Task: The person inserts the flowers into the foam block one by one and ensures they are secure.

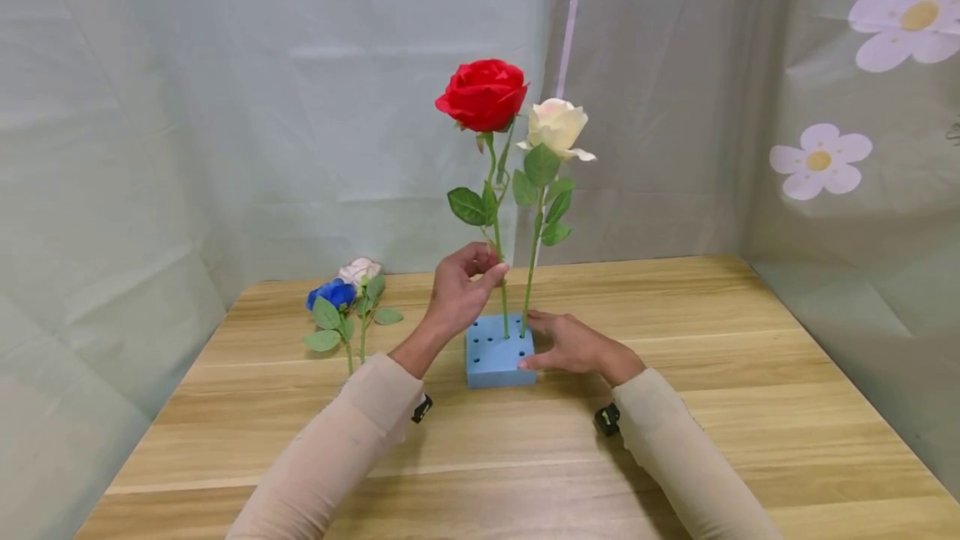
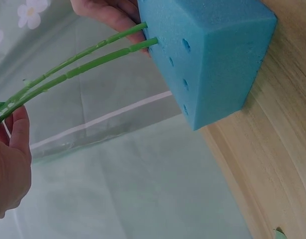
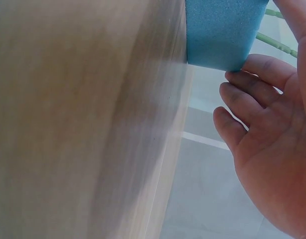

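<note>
Two in, two out: red rose (image 1: pixel 483 97), stem pinched by left hand (image 1: pixel 459 293), and cream rose (image 1: pixel 557 127) stand in blue foam block (image 1: pixel 501 374), gripped by right hand (image 1: pixel 576 345). Blue rose (image 1: pixel 330 296), pale rose (image 1: pixel 362 271) lie on surface (image 1: pixel 757 415), apparently left to insert.

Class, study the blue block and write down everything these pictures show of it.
The blue block is a squarish slab with a flat top, straight edges and a plain front face; its finely pitted surface looks like foam. Small round holes dot its top: two hold the green stems of the red rose and the cream rose, while several others are unfilled. It lies flat on the wood-grained table. The right hand touches its right side.
</note>
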Action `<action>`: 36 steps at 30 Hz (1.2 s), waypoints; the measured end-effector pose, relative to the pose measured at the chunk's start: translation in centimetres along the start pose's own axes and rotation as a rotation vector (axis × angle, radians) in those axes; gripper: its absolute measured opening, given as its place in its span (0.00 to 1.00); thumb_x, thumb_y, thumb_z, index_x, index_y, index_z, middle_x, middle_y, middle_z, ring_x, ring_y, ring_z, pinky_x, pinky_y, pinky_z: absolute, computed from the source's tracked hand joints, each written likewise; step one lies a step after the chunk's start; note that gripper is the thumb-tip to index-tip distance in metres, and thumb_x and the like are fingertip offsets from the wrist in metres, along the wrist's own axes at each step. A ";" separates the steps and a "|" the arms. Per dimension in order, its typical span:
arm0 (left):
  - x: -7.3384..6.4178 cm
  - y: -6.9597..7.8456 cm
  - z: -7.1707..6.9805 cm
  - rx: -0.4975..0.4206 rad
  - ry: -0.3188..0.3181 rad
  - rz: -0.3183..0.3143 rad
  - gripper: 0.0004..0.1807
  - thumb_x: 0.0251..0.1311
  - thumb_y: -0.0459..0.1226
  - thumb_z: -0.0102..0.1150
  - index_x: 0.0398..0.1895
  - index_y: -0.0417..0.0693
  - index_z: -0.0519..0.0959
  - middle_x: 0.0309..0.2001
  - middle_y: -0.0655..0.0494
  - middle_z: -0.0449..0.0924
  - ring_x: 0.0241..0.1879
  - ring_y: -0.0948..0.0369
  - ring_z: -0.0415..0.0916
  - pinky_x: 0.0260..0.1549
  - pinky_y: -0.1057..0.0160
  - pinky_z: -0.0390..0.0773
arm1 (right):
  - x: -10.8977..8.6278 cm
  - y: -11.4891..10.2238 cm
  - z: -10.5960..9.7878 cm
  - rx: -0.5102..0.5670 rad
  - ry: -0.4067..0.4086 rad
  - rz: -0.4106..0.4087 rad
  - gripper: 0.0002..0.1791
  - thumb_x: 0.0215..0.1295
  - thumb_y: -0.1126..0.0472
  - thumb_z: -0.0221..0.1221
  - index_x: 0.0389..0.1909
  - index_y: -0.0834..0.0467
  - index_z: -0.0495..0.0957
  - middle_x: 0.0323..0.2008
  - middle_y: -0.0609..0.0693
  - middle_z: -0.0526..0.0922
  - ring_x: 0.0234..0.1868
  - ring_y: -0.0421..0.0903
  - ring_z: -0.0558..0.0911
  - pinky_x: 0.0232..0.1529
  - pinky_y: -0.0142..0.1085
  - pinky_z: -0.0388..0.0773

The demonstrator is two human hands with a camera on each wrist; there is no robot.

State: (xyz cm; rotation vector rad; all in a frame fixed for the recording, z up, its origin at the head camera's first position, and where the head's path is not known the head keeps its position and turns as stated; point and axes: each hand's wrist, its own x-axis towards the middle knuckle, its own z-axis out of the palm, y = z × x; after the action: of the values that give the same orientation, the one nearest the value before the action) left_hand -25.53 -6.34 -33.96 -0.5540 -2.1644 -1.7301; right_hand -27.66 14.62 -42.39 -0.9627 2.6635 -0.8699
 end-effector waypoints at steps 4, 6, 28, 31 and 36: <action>0.1 -0.2 0.0 0.036 0.008 0.003 0.04 0.65 0.30 0.64 0.38 0.36 0.80 0.34 0.45 0.81 0.36 0.54 0.79 0.37 0.57 0.86 | 0.0 0.0 0.0 0.002 -0.005 -0.001 0.48 0.60 0.41 0.68 0.72 0.65 0.64 0.73 0.63 0.61 0.73 0.59 0.61 0.72 0.52 0.60; 0.2 -0.1 0.1 0.047 0.006 0.010 0.04 0.65 0.30 0.64 0.39 0.36 0.80 0.34 0.46 0.81 0.36 0.55 0.80 0.37 0.58 0.86 | 0.0 0.0 0.0 0.000 -0.006 0.004 0.48 0.60 0.41 0.68 0.72 0.65 0.64 0.73 0.63 0.60 0.73 0.59 0.61 0.73 0.52 0.59; 0.4 0.0 -0.1 0.116 0.019 0.030 0.05 0.63 0.31 0.66 0.34 0.39 0.79 0.29 0.49 0.80 0.32 0.58 0.78 0.38 0.61 0.83 | 0.0 0.1 -0.1 0.020 -0.006 -0.008 0.47 0.61 0.42 0.68 0.72 0.66 0.63 0.73 0.64 0.60 0.73 0.59 0.60 0.73 0.52 0.59; 0.3 0.1 -0.1 0.118 0.018 0.028 0.05 0.63 0.31 0.66 0.34 0.39 0.79 0.29 0.49 0.80 0.32 0.58 0.77 0.37 0.62 0.83 | 0.0 0.1 0.0 0.019 -0.008 0.001 0.47 0.61 0.42 0.68 0.72 0.66 0.63 0.73 0.64 0.59 0.73 0.59 0.60 0.73 0.52 0.59; 0.3 0.1 -0.1 0.107 0.011 0.026 0.04 0.63 0.31 0.65 0.35 0.38 0.80 0.30 0.49 0.81 0.33 0.58 0.78 0.36 0.64 0.84 | 0.0 0.2 0.1 0.015 -0.005 0.006 0.47 0.61 0.41 0.68 0.72 0.66 0.63 0.73 0.63 0.59 0.73 0.59 0.60 0.73 0.52 0.59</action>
State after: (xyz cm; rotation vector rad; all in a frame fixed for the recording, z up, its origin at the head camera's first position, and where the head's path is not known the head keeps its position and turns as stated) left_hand -25.72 -6.36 -33.73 -0.5411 -2.2176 -1.5890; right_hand -27.76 14.71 -42.57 -0.9512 2.6509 -0.8839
